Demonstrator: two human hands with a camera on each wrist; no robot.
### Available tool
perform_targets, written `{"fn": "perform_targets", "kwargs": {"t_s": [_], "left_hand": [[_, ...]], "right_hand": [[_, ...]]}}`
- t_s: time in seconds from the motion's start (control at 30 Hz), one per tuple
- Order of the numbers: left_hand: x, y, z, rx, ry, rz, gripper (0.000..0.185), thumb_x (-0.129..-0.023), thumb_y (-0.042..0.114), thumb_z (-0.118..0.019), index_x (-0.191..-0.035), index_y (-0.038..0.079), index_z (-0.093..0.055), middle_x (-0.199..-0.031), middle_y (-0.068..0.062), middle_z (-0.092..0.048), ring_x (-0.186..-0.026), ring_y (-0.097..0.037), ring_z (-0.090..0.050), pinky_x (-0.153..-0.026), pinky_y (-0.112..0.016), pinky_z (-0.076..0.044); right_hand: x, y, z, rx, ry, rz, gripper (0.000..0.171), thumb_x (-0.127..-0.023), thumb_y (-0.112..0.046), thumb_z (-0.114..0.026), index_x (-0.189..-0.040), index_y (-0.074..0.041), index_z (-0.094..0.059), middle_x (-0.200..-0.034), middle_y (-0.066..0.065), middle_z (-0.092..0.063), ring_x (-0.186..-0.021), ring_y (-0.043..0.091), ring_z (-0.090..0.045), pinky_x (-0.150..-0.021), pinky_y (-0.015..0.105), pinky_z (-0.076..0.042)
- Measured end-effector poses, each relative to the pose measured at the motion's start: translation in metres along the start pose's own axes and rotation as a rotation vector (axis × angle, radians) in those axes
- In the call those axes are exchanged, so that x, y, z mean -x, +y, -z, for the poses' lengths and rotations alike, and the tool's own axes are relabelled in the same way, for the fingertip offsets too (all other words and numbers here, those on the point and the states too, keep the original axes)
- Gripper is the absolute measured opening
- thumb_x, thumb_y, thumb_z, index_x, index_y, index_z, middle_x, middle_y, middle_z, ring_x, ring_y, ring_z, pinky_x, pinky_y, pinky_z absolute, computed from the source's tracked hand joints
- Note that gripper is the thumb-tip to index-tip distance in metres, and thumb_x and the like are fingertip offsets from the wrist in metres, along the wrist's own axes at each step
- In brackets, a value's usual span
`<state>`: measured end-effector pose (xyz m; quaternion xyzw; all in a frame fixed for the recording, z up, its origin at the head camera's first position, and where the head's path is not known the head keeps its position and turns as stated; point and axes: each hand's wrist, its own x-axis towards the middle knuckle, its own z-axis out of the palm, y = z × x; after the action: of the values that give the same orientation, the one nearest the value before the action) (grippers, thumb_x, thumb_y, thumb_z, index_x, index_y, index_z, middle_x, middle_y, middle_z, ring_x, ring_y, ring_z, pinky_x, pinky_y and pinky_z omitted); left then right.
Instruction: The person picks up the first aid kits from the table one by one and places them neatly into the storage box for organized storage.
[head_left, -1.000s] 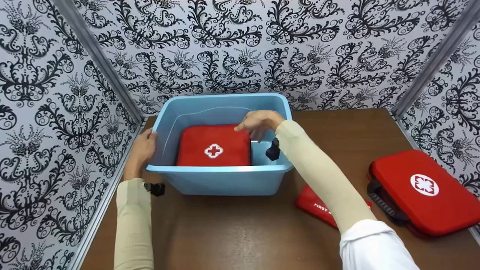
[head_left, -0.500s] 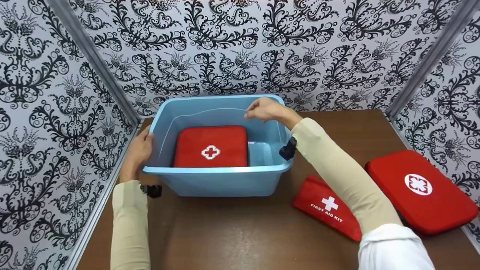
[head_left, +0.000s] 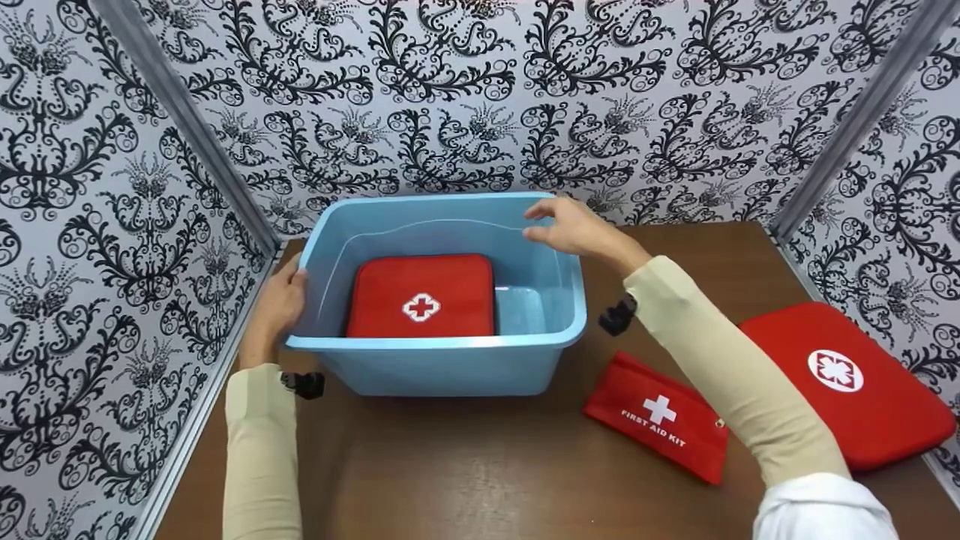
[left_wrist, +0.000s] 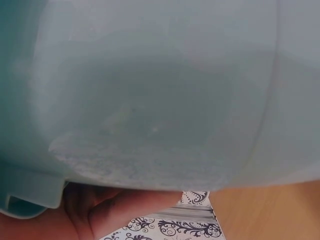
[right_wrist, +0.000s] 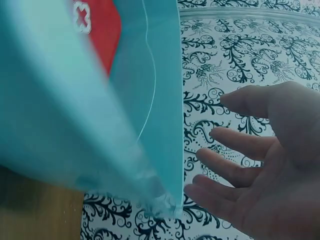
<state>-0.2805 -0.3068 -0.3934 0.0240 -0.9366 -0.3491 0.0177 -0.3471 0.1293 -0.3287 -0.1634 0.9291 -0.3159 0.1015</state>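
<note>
A light blue plastic bin (head_left: 435,343) stands at the back middle of the brown table. A red first-aid case (head_left: 420,296) with a white cross lies flat on its floor, toward the left. My left hand (head_left: 281,304) rests against the outside of the bin's left wall, fingers near the rim; the left wrist view is filled by the bin wall (left_wrist: 160,100) with that hand (left_wrist: 115,210) below it. My right hand (head_left: 570,225) hovers over the bin's back right corner, fingers spread and empty. In the right wrist view that hand (right_wrist: 250,165) is beside the bin wall (right_wrist: 150,100).
A small red pouch (head_left: 652,412) marked FIRST AID KIT lies on the table (head_left: 465,465) right of the bin, partly under my right forearm. A larger red case (head_left: 855,382) lies at the far right edge. Patterned walls close in the left, back and right.
My right hand has lifted out of the bin and drawn back to the right, over its back right corner. The red case stays inside. My left hand has not moved.
</note>
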Motion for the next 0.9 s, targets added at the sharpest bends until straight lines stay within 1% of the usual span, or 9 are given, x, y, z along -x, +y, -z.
{"fn": "perform_targets", "kwargs": {"t_s": [0.1,0.23,0.43,0.63,0.7,0.8,0.9], "left_hand": [[0.000,-0.001,0.000,0.004,-0.001,-0.003,0.053,-0.109,0.020,-0.022,-0.159,0.001,-0.018,-0.159,-0.032,-0.027,-0.146,-0.051,-0.029,-0.123,-0.060,-0.022],[-0.001,-0.001,0.000,0.010,0.002,-0.001,0.053,-0.110,0.021,-0.022,-0.159,0.002,-0.019,-0.158,-0.033,-0.028,-0.145,-0.052,-0.030,-0.121,-0.061,-0.023],[-0.002,-0.001,0.001,-0.010,0.001,-0.002,0.054,-0.109,0.023,-0.021,-0.159,0.003,-0.019,-0.156,-0.035,-0.029,-0.142,-0.055,-0.033,-0.119,-0.064,-0.025],[0.000,0.000,0.001,0.000,-0.008,0.000,0.053,-0.110,0.022,-0.022,-0.159,0.003,-0.018,-0.158,-0.034,-0.028,-0.144,-0.053,-0.031,-0.120,-0.063,-0.025],[0.001,0.001,0.001,0.005,-0.007,0.002,0.053,-0.110,0.022,-0.022,-0.160,0.003,-0.018,-0.158,-0.033,-0.029,-0.144,-0.053,-0.032,-0.119,-0.063,-0.025],[0.001,0.002,0.000,0.009,-0.009,0.008,0.053,-0.110,0.023,-0.022,-0.160,0.004,-0.018,-0.157,-0.033,-0.030,-0.143,-0.053,-0.033,-0.119,-0.064,-0.026],[0.001,0.002,0.000,0.015,-0.011,0.018,0.053,-0.110,0.024,-0.021,-0.160,0.005,-0.018,-0.157,-0.033,-0.032,-0.142,-0.053,-0.034,-0.118,-0.064,-0.027]], "right_hand": [[0.008,0.007,-0.001,0.047,0.026,0.029,0.050,-0.099,-0.034,-0.061,-0.143,-0.011,-0.053,-0.151,0.014,-0.050,-0.141,0.035,-0.044,-0.118,0.053,-0.036],[0.019,0.016,-0.004,0.080,0.090,0.056,0.053,-0.099,-0.037,-0.060,-0.144,-0.010,-0.052,-0.151,0.016,-0.048,-0.141,0.036,-0.043,-0.118,0.055,-0.035],[0.033,0.033,-0.006,0.083,0.180,0.078,0.056,-0.100,-0.038,-0.059,-0.146,-0.007,-0.050,-0.150,0.019,-0.047,-0.140,0.037,-0.042,-0.119,0.056,-0.031],[0.045,0.055,-0.007,0.084,0.250,0.108,0.059,-0.100,-0.037,-0.060,-0.146,-0.002,-0.048,-0.150,0.021,-0.046,-0.141,0.039,-0.040,-0.120,0.057,-0.029],[0.049,0.064,-0.008,0.084,0.261,0.105,0.059,-0.100,-0.038,-0.059,-0.146,-0.003,-0.048,-0.152,0.022,-0.044,-0.144,0.040,-0.037,-0.122,0.059,-0.026],[0.056,0.076,-0.008,0.090,0.269,0.088,0.061,-0.101,-0.039,-0.058,-0.148,-0.003,-0.046,-0.157,0.023,-0.037,-0.149,0.042,-0.028,-0.123,0.064,-0.016],[0.062,0.087,-0.008,0.100,0.281,0.070,0.062,-0.101,-0.041,-0.057,-0.149,-0.004,-0.044,-0.159,0.023,-0.035,-0.151,0.043,-0.023,-0.122,0.067,-0.011]]}}
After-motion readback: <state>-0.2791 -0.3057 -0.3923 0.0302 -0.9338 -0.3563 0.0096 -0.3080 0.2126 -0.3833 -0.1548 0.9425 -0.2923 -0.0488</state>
